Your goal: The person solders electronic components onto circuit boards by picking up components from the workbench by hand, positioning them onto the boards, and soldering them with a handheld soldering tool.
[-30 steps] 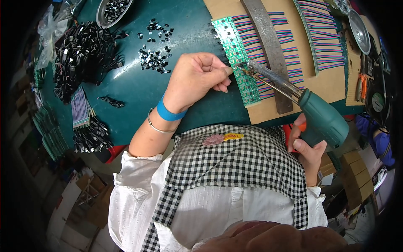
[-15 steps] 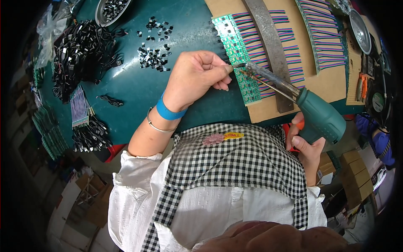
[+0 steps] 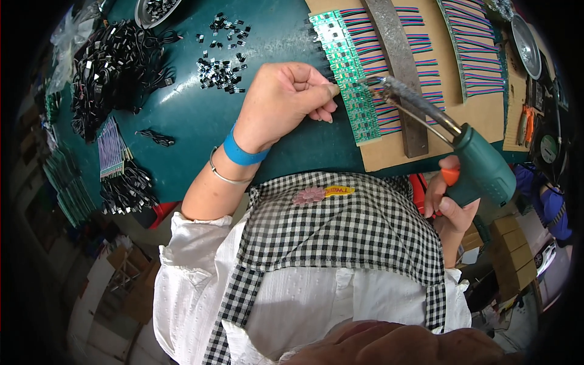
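My left hand (image 3: 286, 97) is closed in a pinch at the left edge of a green circuit board panel (image 3: 348, 79). What sits between thumb and finger, if anything, is too small to make out. In my right hand (image 3: 453, 210) is a green soldering gun (image 3: 486, 167) with an orange trigger. Its metal barrel points up and left, and its tip is over the panel's right side, a little apart from my left fingertips. Small black parts line the panel's upper left edge, and rows of coloured wires (image 3: 420, 64) run off to its right.
A heavy metal bar (image 3: 398, 73) lies across the wires on a cardboard sheet (image 3: 453, 131). Farther right is a second wired panel (image 3: 455, 52). Loose small black connectors (image 3: 222, 76), a heap of black cables (image 3: 112, 73) and a metal bowl (image 3: 141, 15) are on the left.
The soldering gun has moved right, drawing its tip away from my left fingertips. My left hand keeps its pinch at the panel's edge. The whole view has shifted slightly.
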Motion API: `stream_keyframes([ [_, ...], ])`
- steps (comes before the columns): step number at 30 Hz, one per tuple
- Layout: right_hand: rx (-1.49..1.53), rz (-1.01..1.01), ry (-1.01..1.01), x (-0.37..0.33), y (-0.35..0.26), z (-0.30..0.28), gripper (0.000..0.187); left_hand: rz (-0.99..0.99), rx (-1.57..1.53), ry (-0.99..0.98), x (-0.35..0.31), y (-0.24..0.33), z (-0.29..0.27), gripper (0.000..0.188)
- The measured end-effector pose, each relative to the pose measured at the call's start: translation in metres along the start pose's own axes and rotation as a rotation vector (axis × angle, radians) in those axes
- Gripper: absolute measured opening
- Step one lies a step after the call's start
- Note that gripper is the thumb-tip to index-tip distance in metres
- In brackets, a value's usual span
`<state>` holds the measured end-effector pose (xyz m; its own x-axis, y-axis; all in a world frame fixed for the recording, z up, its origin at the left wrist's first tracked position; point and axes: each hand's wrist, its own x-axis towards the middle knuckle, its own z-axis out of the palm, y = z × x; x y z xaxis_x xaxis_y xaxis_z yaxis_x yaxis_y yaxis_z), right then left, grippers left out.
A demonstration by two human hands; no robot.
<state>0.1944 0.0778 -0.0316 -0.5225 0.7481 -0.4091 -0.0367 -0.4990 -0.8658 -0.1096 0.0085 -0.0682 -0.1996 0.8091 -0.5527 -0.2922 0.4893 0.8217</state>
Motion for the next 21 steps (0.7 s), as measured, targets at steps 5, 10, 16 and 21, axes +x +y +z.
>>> stream_keyframes([
  [5, 0.027, -0.121, -0.122, 0.013, 0.0, 0.001, 0.064, 0.001, -0.004, -0.008, 0.001, 0.0, 0.0, 0.01],
  [10, 0.032, -0.114, -0.079, 0.011, -0.002, 0.003, 0.065, -0.004, -0.06, -0.014, -0.001, 0.0, -0.001, 0.01],
  [16, 0.072, -0.196, -0.188, 0.02, 0.0, -0.009, 0.066, 0.123, 0.144, 0.117, -0.014, 0.005, -0.026, 0.014],
  [21, 0.098, -0.204, -0.224, 0.023, 0.002, -0.014, 0.066, 0.544, 0.923, 0.682, -0.009, 0.008, -0.065, 0.013],
])
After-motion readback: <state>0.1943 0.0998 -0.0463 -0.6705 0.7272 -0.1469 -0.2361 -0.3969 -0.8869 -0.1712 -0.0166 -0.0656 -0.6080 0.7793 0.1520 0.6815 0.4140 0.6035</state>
